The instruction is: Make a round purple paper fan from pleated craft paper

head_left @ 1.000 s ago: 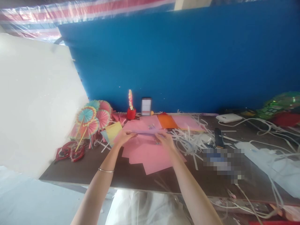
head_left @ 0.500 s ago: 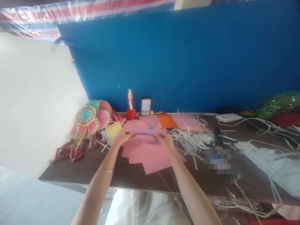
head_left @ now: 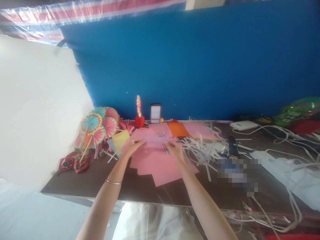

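My left hand point(head_left: 132, 147) and my right hand point(head_left: 175, 150) pinch the two ends of a pale purple paper sheet point(head_left: 153, 138), held low over a loose pile of pink paper sheets point(head_left: 160, 163) on the dark table point(head_left: 105, 176). The purple sheet lies nearly flat now. Both hands have their fingers closed on its near edge. A thin bangle circles my left wrist.
Several pleated paper fans point(head_left: 97, 128) lie at the left, with red cut-outs point(head_left: 73, 161) in front. A red pot point(head_left: 139, 120), a small phone point(head_left: 155, 113), an orange sheet point(head_left: 178, 129), white paper strips point(head_left: 202, 150), a remote point(head_left: 233, 146) and cables point(head_left: 287, 156) spread rightward. A blue board point(head_left: 195, 63) stands behind.
The purple sheet, held on edge as a thin strip before, has tipped back and now lies flatter. Both hands stayed almost in place.
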A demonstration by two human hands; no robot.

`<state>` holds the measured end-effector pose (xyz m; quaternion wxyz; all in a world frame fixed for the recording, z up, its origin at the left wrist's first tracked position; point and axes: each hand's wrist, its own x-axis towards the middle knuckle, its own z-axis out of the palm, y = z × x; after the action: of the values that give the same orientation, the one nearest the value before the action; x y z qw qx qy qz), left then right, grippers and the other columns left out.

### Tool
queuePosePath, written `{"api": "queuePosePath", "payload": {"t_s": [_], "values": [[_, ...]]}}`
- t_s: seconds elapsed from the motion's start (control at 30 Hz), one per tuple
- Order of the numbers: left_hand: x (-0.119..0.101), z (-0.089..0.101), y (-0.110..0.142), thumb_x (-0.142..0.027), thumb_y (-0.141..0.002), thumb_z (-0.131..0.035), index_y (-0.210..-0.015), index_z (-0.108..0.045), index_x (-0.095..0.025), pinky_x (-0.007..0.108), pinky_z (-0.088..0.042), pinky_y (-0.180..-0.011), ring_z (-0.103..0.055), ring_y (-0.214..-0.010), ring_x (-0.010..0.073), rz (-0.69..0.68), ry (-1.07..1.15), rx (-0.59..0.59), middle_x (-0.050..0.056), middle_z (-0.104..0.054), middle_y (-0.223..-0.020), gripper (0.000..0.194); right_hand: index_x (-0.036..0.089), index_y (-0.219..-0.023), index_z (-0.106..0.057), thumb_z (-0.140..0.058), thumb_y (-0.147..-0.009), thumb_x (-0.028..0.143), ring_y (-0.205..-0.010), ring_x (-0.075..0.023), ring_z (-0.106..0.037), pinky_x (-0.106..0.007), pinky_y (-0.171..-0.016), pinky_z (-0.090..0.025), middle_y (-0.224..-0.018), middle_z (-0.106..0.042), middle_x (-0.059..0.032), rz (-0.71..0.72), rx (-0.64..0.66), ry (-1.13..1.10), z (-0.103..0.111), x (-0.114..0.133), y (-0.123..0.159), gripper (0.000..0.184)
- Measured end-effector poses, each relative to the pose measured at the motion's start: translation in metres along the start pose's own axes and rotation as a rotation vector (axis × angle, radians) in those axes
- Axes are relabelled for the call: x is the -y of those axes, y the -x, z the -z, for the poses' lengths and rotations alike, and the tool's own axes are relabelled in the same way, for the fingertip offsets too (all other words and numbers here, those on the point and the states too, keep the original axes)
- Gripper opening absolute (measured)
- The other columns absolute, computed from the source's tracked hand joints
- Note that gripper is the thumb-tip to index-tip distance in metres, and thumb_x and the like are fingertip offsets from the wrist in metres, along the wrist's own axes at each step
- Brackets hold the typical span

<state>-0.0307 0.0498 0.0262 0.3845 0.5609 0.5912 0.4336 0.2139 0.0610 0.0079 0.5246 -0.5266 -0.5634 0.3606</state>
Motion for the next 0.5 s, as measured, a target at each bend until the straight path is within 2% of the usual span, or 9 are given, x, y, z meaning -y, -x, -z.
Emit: {"api": "queuePosePath", "payload": {"t_s": [0.07, 0.13, 0.27, 0.4, 0.5], "values": [[0.003, -0.001, -0.002, -0.048, -0.061, -0.069, -0.075, -0.070, -0.015, 0.033, -0.046, -0.079, -0.064, -0.084, 0.0249, -0.002, 0.057, 0.019, 0.007, -0.070, -0.079, 0.036, 0.016, -0.063, -0.065, -0.064, -0.064, 0.054, -0.063, -0.0221, -0.062, -0.029, -0.051, -0.045, -0.064, -0.066, -0.0077, -0.036, -0.002, 0.023, 0.001, 0.001, 0.000, 0.038], [0.007, -0.006, -0.005, -0.046, -0.059, -0.071, -0.073, -0.069, -0.013, 0.035, -0.047, -0.081, -0.065, -0.084, 0.0249, 0.016, 0.233, 0.027, 0.007, -0.070, -0.076, 0.036, 0.017, -0.062, -0.065, -0.066, -0.062, 0.055, -0.062, -0.0220, -0.062, -0.028, -0.050, -0.045, -0.063, -0.066, -0.0070, -0.052, -0.008, 0.018, 0.001, 0.003, 0.000, 0.038], [0.015, -0.020, -0.011, -0.038, -0.054, -0.077, -0.066, -0.065, -0.011, 0.038, -0.049, -0.085, -0.065, -0.083, 0.0235, 0.026, 0.549, -0.035, 0.006, -0.067, -0.070, 0.032, 0.016, -0.066, -0.064, -0.068, -0.060, 0.056, -0.065, -0.0239, -0.064, -0.029, -0.051, -0.048, -0.068, -0.067, -0.0087, -0.060, -0.025, -0.093, -0.002, 0.009, 0.005, 0.040], [0.012, -0.030, -0.012, -0.032, -0.052, -0.079, -0.068, -0.062, -0.011, 0.040, -0.050, -0.088, -0.066, -0.078, 0.0198, -0.003, 0.723, -0.062, 0.004, -0.066, -0.070, 0.032, 0.015, -0.067, -0.061, -0.066, -0.062, 0.056, -0.065, -0.0243, -0.064, -0.029, -0.050, -0.048, -0.067, -0.067, -0.0091, -0.065, -0.058, -0.124, -0.008, 0.012, 0.009, 0.041], [0.008, -0.031, -0.010, -0.031, -0.050, -0.080, -0.070, -0.055, -0.014, 0.041, -0.051, -0.086, -0.066, -0.077, 0.0187, -0.001, 0.765, -0.113, 0.001, -0.065, -0.069, 0.036, 0.017, -0.074, -0.057, -0.068, -0.062, 0.053, -0.065, -0.0218, -0.064, -0.028, -0.052, -0.049, -0.068, -0.065, -0.0064, -0.039, -0.095, -0.177, -0.012, 0.010, 0.009, 0.039]]}}
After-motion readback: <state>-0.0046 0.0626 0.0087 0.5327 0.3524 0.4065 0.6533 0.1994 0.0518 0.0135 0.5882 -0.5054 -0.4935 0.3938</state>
